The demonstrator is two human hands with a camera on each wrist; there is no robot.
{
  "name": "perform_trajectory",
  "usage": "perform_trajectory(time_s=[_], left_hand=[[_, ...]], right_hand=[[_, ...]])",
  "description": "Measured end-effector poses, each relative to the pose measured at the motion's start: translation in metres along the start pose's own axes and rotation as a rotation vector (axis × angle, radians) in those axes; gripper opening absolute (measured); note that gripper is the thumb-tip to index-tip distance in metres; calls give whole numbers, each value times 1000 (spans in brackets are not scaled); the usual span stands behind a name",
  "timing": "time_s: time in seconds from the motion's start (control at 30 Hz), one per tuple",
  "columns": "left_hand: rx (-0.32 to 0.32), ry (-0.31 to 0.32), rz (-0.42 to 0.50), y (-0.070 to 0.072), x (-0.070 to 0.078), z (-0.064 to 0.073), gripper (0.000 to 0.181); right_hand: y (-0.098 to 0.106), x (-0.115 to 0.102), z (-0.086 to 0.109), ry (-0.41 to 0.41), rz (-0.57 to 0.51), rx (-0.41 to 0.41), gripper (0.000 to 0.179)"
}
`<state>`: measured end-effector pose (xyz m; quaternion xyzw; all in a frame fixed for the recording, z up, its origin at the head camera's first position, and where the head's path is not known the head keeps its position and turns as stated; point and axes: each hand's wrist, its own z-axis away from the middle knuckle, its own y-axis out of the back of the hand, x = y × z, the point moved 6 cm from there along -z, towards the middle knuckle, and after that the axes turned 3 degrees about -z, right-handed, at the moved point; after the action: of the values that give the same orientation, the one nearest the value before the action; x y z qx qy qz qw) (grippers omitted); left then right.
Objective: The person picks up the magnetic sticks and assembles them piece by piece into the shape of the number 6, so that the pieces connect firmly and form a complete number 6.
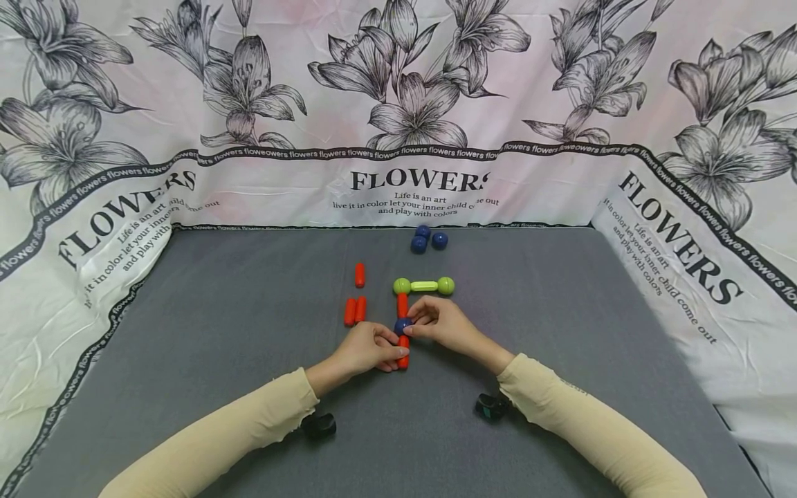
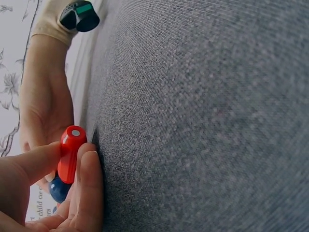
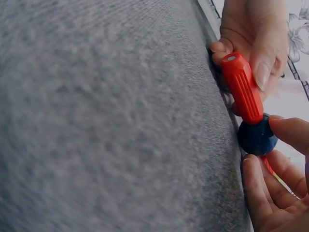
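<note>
My left hand [image 1: 369, 347] pinches a short red rod [image 3: 243, 88] between thumb and fingers; a small silver disc shows on the rod's free end in both wrist views. The rod's other end meets a dark blue ball [image 3: 258, 135], which my right hand [image 1: 443, 325] holds between thumb and fingers. Beyond the ball, a second red rod [image 1: 402, 303] runs up to a lime-green ball [image 1: 401, 285]. From there a lime-green rod [image 1: 425, 286] leads right to another lime-green ball [image 1: 445, 286]. Together these pieces form a connected chain.
Left of the chain lie a single red rod [image 1: 359, 274] and a side-by-side pair of red rods [image 1: 355, 311]. Several blue balls [image 1: 420, 244] sit near the back edge of the grey tabletop [image 1: 249, 297]. A flower-print cloth [image 1: 268, 187] encloses the back and sides.
</note>
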<state>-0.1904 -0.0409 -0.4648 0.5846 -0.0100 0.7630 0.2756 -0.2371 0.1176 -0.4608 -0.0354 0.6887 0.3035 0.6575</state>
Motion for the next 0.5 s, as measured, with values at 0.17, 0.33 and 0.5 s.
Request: perform_trajectory(time_s=[0.17,0.33,0.5], left_hand=[[1,-2,0,0,-1,-1,31],[8,-7,-7,1,-3,-2,30],[12,-6,-1,1,-4,-2,30]], right_hand=[[2,-3,-2,8,12,-20,26],[4,-6,-4,25,37,-26,25],[12,-12,-8,34,56,-8,24]])
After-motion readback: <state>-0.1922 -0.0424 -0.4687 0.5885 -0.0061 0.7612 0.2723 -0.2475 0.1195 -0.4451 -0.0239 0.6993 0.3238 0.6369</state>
